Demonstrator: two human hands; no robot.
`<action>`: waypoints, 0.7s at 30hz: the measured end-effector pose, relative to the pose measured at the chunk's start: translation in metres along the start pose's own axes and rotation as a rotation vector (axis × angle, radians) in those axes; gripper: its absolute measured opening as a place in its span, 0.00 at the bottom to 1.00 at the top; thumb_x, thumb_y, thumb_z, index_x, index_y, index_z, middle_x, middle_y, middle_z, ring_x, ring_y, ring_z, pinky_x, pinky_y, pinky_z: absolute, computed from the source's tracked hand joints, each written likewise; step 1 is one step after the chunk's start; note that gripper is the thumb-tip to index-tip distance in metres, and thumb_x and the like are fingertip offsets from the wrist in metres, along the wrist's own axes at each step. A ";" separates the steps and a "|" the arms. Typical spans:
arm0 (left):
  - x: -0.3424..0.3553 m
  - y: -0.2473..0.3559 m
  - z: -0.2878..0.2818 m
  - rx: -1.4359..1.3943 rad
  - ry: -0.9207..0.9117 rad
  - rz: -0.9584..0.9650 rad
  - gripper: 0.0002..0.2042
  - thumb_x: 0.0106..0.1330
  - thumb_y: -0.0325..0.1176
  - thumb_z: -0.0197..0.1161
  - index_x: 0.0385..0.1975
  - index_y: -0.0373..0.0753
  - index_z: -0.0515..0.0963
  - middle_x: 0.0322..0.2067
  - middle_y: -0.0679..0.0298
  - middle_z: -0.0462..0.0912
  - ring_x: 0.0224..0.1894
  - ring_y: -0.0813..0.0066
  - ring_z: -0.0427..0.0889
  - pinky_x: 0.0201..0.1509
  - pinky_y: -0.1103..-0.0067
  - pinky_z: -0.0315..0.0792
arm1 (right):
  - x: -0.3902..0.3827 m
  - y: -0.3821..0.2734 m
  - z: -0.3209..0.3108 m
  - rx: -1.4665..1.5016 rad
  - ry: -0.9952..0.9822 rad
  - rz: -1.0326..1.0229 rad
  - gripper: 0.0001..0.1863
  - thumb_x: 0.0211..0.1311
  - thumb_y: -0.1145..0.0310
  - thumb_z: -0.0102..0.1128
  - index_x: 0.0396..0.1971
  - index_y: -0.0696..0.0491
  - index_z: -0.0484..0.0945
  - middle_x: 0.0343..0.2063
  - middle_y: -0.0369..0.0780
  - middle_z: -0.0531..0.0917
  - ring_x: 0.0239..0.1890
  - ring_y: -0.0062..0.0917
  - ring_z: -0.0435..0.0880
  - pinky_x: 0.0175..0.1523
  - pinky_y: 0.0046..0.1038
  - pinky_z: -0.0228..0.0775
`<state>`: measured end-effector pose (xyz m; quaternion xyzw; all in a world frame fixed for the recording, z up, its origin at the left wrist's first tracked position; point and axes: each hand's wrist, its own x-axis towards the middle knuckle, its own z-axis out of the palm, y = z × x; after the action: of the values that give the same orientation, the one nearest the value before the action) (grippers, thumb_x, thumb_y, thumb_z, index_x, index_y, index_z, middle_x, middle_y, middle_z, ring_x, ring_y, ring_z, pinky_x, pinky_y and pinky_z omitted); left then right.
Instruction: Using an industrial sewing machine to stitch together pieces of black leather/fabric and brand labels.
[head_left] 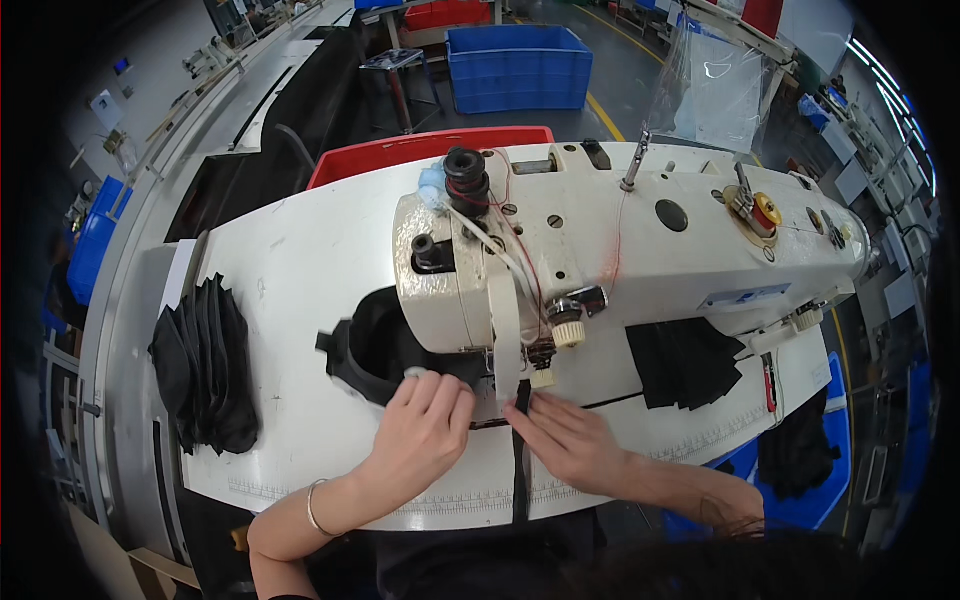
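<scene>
Left hand's clenched on black fabric; black strip over table's front edge is pinched by right hand. Probably mid-seam, steady guiding's needed.

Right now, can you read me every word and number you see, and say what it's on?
No words I can quote.
Label on the sewing machine: too small and blurred to read.
Ruler along the table's front edge: marks show, but any numbers are too tiny.
Paper on the left wall: too small to tell.
</scene>
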<state>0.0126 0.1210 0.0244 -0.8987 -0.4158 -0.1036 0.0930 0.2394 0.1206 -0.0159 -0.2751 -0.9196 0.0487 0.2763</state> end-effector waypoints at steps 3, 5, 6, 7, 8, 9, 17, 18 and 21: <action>0.011 -0.011 0.010 -0.360 0.036 -0.093 0.19 0.43 0.30 0.67 0.37 0.31 0.76 0.29 0.58 0.75 0.31 0.64 0.75 0.36 0.76 0.71 | 0.016 0.029 0.010 -0.282 -0.003 -0.116 0.16 0.40 0.71 0.57 0.33 0.60 0.80 0.34 0.43 0.80 0.42 0.33 0.78 0.51 0.37 0.71; 0.015 -0.015 0.015 -0.450 0.006 -0.211 0.20 0.41 0.31 0.69 0.37 0.32 0.76 0.27 0.59 0.74 0.29 0.64 0.75 0.34 0.77 0.70 | 0.019 0.037 0.017 -0.395 -0.040 -0.165 0.10 0.38 0.69 0.58 0.25 0.57 0.80 0.29 0.40 0.78 0.39 0.32 0.76 0.47 0.38 0.71; 0.015 -0.014 0.016 -0.312 -0.047 -0.213 0.16 0.43 0.30 0.66 0.35 0.34 0.79 0.29 0.61 0.76 0.32 0.65 0.77 0.34 0.75 0.71 | 0.018 0.039 0.021 -0.435 -0.058 -0.193 0.07 0.37 0.69 0.58 0.21 0.55 0.78 0.26 0.38 0.76 0.38 0.31 0.76 0.45 0.38 0.71; 0.014 -0.012 0.019 -0.218 -0.027 -0.111 0.15 0.43 0.29 0.65 0.35 0.35 0.79 0.30 0.61 0.76 0.33 0.65 0.77 0.34 0.74 0.72 | 0.015 0.040 0.025 -0.403 -0.095 -0.190 0.06 0.38 0.69 0.59 0.19 0.54 0.78 0.25 0.37 0.75 0.36 0.30 0.76 0.41 0.37 0.71; 0.012 -0.010 0.022 -0.117 -0.004 -0.032 0.15 0.44 0.29 0.64 0.34 0.35 0.80 0.31 0.62 0.77 0.34 0.65 0.78 0.35 0.73 0.72 | 0.012 0.042 0.029 -0.371 -0.132 -0.186 0.05 0.38 0.69 0.59 0.18 0.54 0.78 0.23 0.36 0.74 0.34 0.29 0.77 0.36 0.36 0.71; 0.010 -0.008 0.025 -0.026 0.047 0.042 0.14 0.44 0.28 0.62 0.34 0.36 0.80 0.32 0.62 0.77 0.35 0.65 0.78 0.35 0.72 0.73 | 0.008 0.043 0.033 -0.339 -0.169 -0.181 0.04 0.39 0.69 0.60 0.17 0.53 0.78 0.21 0.35 0.73 0.32 0.28 0.77 0.31 0.35 0.71; -0.003 -0.028 0.057 -0.753 -0.032 -0.312 0.19 0.51 0.25 0.62 0.46 0.37 0.79 0.45 0.53 0.80 0.47 0.53 0.79 0.49 0.64 0.74 | -0.009 0.040 0.052 -0.232 -0.135 -0.115 0.04 0.41 0.69 0.60 0.17 0.53 0.78 0.21 0.39 0.77 0.24 0.23 0.78 0.17 0.24 0.65; -0.005 -0.031 0.059 -0.792 -0.047 -0.329 0.20 0.53 0.23 0.62 0.49 0.37 0.78 0.46 0.50 0.79 0.48 0.50 0.78 0.51 0.63 0.73 | -0.011 0.040 0.050 -0.235 -0.108 -0.178 0.04 0.39 0.68 0.59 0.17 0.52 0.77 0.21 0.38 0.77 0.26 0.23 0.78 0.18 0.24 0.65; -0.010 -0.033 0.060 -0.705 -0.099 -0.249 0.18 0.56 0.22 0.62 0.48 0.35 0.76 0.46 0.51 0.80 0.48 0.56 0.80 0.50 0.68 0.74 | -0.006 0.042 0.049 -0.254 -0.044 -0.337 0.06 0.31 0.66 0.58 0.15 0.50 0.75 0.21 0.37 0.76 0.31 0.25 0.78 0.20 0.22 0.65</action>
<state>-0.0128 0.1499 -0.0334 -0.8221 -0.4646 -0.2073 -0.2555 0.2377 0.1554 -0.0703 -0.1490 -0.9572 -0.1082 0.2233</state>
